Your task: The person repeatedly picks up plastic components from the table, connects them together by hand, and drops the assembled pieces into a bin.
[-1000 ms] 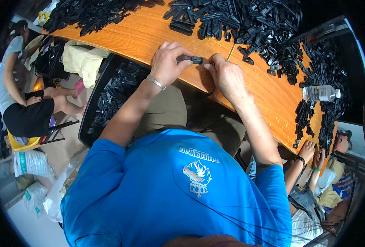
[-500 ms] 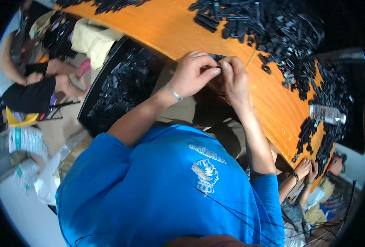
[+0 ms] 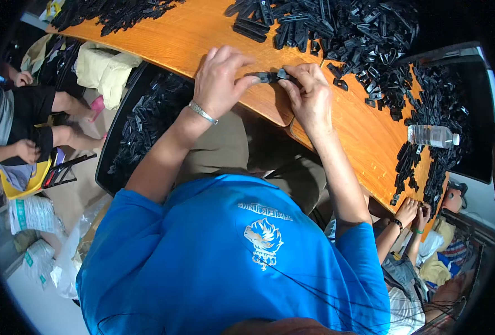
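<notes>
Both hands meet over the near edge of an orange wooden table [image 3: 202, 33]. My left hand [image 3: 220, 79], with a metal bracelet at the wrist, pinches one end of a small black plastic part [image 3: 269, 76]. My right hand [image 3: 309, 95] grips the other end of the same part. A big heap of similar black plastic parts [image 3: 342, 33] lies just beyond the hands. A black bin [image 3: 147, 111] filled with more such parts sits below the table edge at my left.
A clear plastic bottle [image 3: 433, 135] lies on the table at the right among black parts. Another person sits at the left [image 3: 29, 117] by a yellow tray. A co-worker's hands [image 3: 412, 212] work at the lower right. White sacks [image 3: 32, 223] lie on the floor.
The view swung left and back. Both hands stayed together on the black part at the table edge; the grip looks the same.
</notes>
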